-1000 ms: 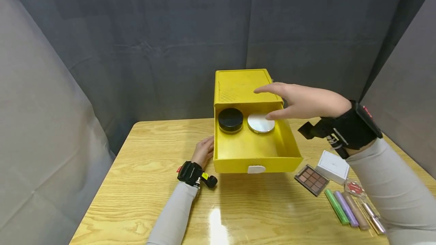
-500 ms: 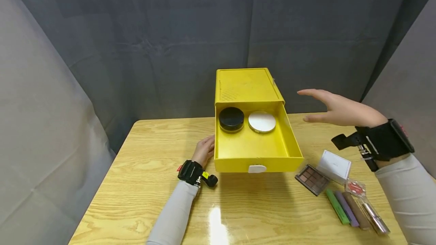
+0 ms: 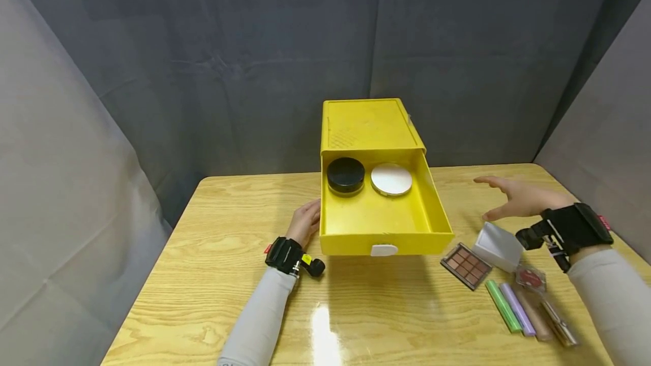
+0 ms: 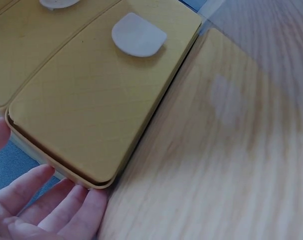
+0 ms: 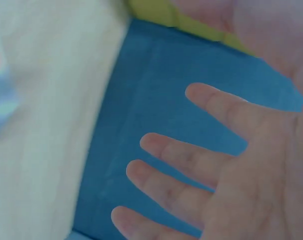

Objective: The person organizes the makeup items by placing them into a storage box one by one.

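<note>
A yellow drawer box stands on the table with its upper drawer pulled out. Inside that drawer sit a round black-lidded jar and a round white compact. My left hand steadies the box's left side; in the left wrist view its straight fingers touch the edge around the lower drawer front. To the right, my right hand hovers behind and above a small white box. Its fingers are spread, and nothing is in them.
Near the white box lie an eyeshadow palette and a clear case with red inside. In front are green, purple and brown sticks and a shiny tube. Grey curtains enclose the table.
My right hand has left the area above the white compact in the drawer, moving right and then down toward the small white box. The left hand stays at the drawer box's side.
</note>
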Available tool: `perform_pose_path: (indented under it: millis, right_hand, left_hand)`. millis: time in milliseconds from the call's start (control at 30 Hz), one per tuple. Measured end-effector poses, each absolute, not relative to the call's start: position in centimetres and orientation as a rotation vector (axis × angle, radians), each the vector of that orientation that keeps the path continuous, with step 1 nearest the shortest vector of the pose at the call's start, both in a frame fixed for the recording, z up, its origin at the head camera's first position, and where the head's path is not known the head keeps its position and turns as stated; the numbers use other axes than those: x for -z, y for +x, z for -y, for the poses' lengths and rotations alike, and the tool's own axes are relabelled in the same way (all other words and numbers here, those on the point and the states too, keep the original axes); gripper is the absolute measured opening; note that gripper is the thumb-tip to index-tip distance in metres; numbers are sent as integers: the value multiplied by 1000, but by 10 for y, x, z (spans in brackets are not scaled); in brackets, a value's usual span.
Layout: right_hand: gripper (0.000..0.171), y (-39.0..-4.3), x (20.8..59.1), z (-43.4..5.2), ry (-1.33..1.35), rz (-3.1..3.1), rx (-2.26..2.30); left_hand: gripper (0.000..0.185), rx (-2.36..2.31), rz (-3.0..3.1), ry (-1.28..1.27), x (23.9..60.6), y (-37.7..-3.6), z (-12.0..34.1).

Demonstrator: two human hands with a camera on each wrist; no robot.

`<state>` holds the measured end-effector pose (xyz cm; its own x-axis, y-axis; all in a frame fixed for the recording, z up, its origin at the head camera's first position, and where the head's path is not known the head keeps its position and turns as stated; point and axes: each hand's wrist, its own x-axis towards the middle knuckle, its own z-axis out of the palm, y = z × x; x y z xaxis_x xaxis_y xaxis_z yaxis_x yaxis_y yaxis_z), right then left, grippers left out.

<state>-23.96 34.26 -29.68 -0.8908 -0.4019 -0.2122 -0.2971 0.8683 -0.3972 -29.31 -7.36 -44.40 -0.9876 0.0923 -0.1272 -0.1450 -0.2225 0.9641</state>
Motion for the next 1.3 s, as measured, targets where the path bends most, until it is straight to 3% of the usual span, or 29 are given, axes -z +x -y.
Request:
perform_pose_path:
  millis: [400,800,1300]
  right_hand:
    - [97,-236,350,-359,-383,-2574,579]
    - [92,-234,371,-357,-261,-2565,539]
    - [65,-238,379,-352,-195,-2585,491]
  left_hand:
    - [49,-2342,-1862,-93,448,-295,72]
    - [48,-2338,-1864,-64,447,-296,74]
    - [48,-2348,-1855,-86,448,-298,74]
